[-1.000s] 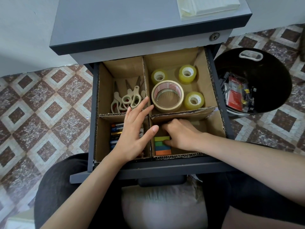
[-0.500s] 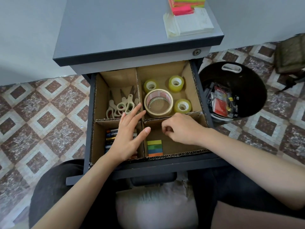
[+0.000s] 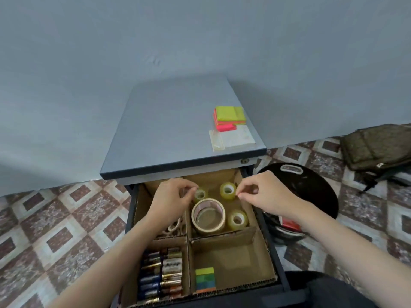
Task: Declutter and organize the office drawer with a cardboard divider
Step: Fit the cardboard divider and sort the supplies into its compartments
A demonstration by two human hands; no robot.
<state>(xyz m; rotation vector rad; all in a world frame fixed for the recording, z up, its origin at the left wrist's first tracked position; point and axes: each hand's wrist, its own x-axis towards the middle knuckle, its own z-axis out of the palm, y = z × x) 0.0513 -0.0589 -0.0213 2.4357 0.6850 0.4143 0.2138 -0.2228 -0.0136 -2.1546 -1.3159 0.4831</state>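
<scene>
The open drawer (image 3: 280, 272) holds a cardboard divider (image 3: 188, 243) with several compartments. Scissors (image 3: 175, 226) lie back left, partly hidden by my left arm. Back right holds a large tape roll (image 3: 208, 215) and three small rolls (image 3: 228, 191). Batteries (image 3: 162, 274) fill the front left, and a striped sticky pad (image 3: 204, 280) lies front right. My left hand (image 3: 171, 198) hovers over the back compartments with loosely curled fingers, close to a small roll (image 3: 200, 194). My right hand (image 3: 264, 194) hovers by the drawer's right wall, loosely curled and empty.
On the cabinet top (image 3: 173, 130) sit a stack of neon sticky notes (image 3: 230, 117) and a white pad (image 3: 233, 138). A black bin (image 3: 311, 190) with rubbish stands right of the drawer. A dark bag (image 3: 378, 145) lies on the tiled floor.
My right hand let go of the striped pad and both hands rose from the front compartments toward the back of the drawer. The view tilted up to show the cabinet top.
</scene>
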